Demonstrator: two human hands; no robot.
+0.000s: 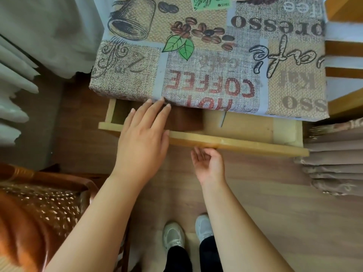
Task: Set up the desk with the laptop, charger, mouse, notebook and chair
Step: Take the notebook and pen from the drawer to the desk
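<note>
The desk [216, 55] wears a coffee-print cloth. Its pale wooden drawer [245, 144] is pulled out below the front edge. A brown notebook [186, 118] lies inside the drawer, partly hidden under the desk top. My left hand [143, 134] reaches flat into the drawer, fingers spread over the notebook's left end, fingertips at the cloth's edge. Under the drawer's front board my right hand [208, 163] curls its fingers up against the wood. A wicker chair [39, 203] with an orange-brown frame stands at the lower left. No laptop, charger or mouse is in view.
A white radiator [13, 95] and pale curtain [49, 36] fill the left. A wooden frame [343, 52] stands right of the desk, with draped brownish fabric [334, 163] below it. My feet in light shoes [172, 234] stand on the wood floor.
</note>
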